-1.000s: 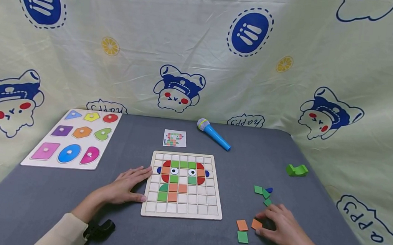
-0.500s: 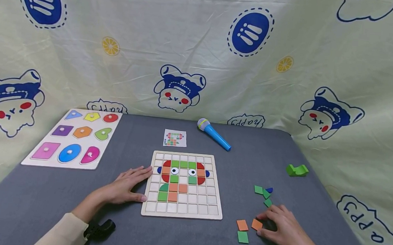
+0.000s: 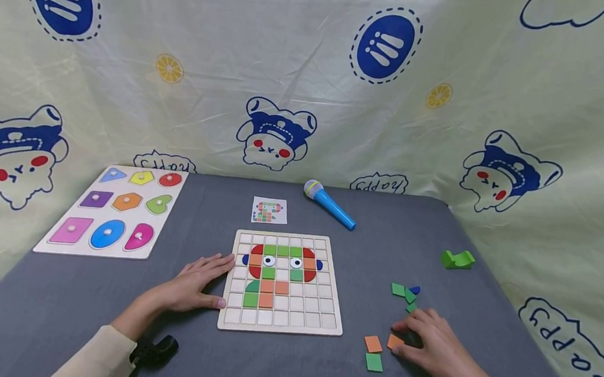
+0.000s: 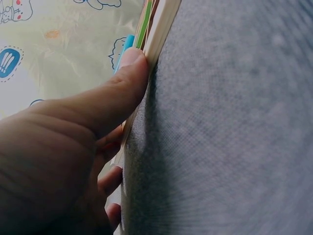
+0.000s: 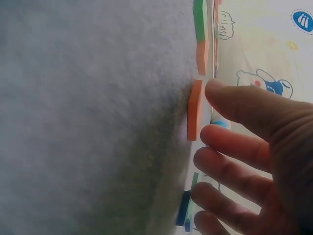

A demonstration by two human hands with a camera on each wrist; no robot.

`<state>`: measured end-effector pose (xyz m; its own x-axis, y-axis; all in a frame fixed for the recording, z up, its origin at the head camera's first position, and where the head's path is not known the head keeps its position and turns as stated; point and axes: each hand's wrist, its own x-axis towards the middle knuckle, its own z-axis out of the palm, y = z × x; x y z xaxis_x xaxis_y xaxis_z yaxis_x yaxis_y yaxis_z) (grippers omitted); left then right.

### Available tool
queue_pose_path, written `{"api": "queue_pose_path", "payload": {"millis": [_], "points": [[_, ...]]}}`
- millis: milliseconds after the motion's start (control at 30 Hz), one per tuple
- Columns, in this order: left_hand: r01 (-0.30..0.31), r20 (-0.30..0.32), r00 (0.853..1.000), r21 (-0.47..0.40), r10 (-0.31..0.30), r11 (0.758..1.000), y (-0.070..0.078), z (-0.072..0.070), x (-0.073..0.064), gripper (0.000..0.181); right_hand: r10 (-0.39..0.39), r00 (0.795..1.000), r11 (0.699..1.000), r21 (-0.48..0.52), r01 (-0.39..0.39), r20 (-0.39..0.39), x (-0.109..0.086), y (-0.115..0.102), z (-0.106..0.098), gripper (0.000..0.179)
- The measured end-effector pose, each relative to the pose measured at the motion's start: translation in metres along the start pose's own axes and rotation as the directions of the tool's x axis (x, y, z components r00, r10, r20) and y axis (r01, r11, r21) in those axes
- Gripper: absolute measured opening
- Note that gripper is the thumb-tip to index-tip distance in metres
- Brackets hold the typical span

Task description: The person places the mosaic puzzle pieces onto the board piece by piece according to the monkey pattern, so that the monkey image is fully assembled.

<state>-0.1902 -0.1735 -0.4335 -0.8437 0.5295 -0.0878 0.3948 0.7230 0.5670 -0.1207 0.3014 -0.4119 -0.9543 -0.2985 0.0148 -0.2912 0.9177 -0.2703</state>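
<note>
My left hand [image 3: 190, 284] rests at the left edge of a white grid board [image 3: 299, 320], fingers extended along its rim. In the left wrist view the thumb [image 4: 115, 95] touches the board's side. Red, green, orange and blue tiles and two eye pieces form a pattern on the grid. On the right, my right hand [image 3: 430, 343] hovers around a square orange tile [image 3: 394, 341], thumb and forefinger over its edges. The right wrist view shows small gaps between those fingertips and this orange tile [image 5: 194, 110], which lies on the cloth.
Beside the right hand lie another orange tile [image 3: 372, 344] and a green square tile [image 3: 374, 362]. Several green pieces and a blue piece [image 3: 415, 290] sit farther back. Around stand a pattern card [image 3: 281, 217], blue microphone [image 3: 334, 210], shape puzzle [image 3: 71, 241] and green block [image 3: 458, 260].
My right hand has risen slightly away from the orange tile and covers more of it from the head camera. The left hand and board stay put; the head view shifts slightly.
</note>
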Motion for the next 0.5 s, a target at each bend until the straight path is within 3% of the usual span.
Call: {"api": "queue_pose_path", "payload": {"millis": [233, 500], "points": [[-0.008, -0.004, 1.0, -0.001, 0.008, 1.0, 0.0, -0.003, -0.001, 0.085, -0.035, 0.996, 0.999, -0.024, 0.033, -0.086, 0.019, 0.006, -0.007, 0.024], [-0.013, 0.001, 1.0, -0.006, 0.013, 1.0, 0.001, -0.002, -0.002, 0.084, -0.024, 0.987, 0.997, -0.079, 0.012, -0.157, 0.045, 0.03, -0.012, 0.029]]}}
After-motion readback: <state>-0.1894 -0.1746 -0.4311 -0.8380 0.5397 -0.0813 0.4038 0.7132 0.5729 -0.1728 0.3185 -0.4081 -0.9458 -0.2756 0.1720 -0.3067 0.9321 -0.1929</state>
